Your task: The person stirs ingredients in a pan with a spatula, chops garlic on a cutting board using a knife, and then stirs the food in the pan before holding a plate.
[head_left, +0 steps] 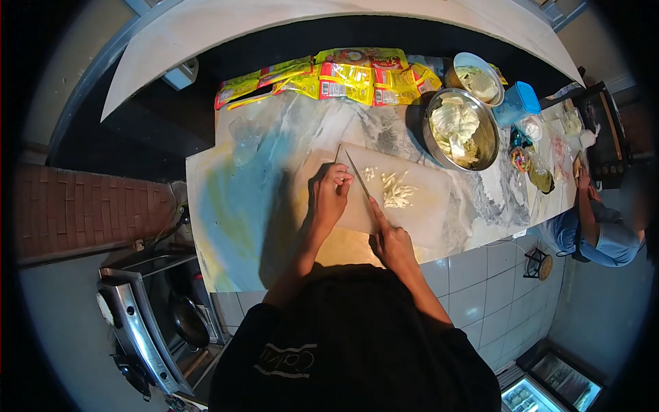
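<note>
A white cutting board (429,216) lies on the marble-patterned counter. My right hand (393,242) is wrapped round the handle of a knife (358,173), its index finger along the blade, which points away and to the left. Just left of the blade, my left hand (333,192) rests on the board with its fingers curled together; a small pale piece seems to be at the fingertips, too small to name. Right of the knife lie chopped pale yellow pieces (397,192), with a few smaller bits nearer the blade.
A steel bowl (489,141) with cabbage leaves stands behind right, beside another bowl (465,60) and a blue container (527,98). Yellow-red packets (343,81) line the back. A clear bag (245,134) lies left. Another person (604,230) is at the far right.
</note>
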Demonstrator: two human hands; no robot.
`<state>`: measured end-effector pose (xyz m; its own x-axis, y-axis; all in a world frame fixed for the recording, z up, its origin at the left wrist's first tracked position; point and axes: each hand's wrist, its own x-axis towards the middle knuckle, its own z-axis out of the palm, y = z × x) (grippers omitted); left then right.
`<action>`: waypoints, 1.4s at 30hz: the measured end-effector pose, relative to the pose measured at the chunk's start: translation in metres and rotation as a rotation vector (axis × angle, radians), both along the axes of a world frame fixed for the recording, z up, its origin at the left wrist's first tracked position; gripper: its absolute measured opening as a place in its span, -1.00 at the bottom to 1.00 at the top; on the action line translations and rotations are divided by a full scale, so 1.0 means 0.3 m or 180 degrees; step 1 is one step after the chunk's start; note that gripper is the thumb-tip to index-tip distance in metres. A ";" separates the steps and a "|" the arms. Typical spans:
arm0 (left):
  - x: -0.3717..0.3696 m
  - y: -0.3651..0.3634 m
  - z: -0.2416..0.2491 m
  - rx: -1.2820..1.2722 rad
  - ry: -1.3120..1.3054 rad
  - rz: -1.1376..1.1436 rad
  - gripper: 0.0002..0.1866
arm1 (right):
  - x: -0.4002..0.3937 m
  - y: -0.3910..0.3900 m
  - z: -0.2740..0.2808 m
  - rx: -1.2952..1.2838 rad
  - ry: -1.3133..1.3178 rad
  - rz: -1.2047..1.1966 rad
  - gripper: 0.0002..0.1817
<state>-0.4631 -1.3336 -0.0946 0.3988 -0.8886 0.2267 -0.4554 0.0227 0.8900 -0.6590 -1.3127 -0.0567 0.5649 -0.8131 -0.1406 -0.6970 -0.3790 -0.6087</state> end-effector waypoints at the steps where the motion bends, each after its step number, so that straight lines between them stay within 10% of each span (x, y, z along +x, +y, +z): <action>1: 0.001 -0.002 0.003 0.0015 0.0009 0.0012 -0.68 | 0.003 -0.001 -0.001 0.0015 0.0009 0.0012 -0.04; 34: 0.033 0.004 0.014 0.0173 -0.0138 -0.0441 -0.70 | -0.114 0.000 0.201 0.1894 -0.0625 -0.0459 -0.28; 40: 0.022 -0.023 0.010 -0.0050 -0.0443 -0.0538 -0.69 | -0.127 -0.018 0.090 -0.0005 -0.1678 -0.0038 -0.28; 42: 0.018 -0.030 0.029 -0.0116 -0.0667 -0.0598 -0.67 | -0.133 -0.009 0.195 0.1536 -0.1239 -0.0667 -0.26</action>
<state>-0.4576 -1.3426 -0.0860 0.1689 -0.9323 0.3200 -0.6141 0.1544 0.7740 -0.6989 -1.3155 0.0017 0.4846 -0.8083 -0.3344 -0.4206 0.1199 -0.8993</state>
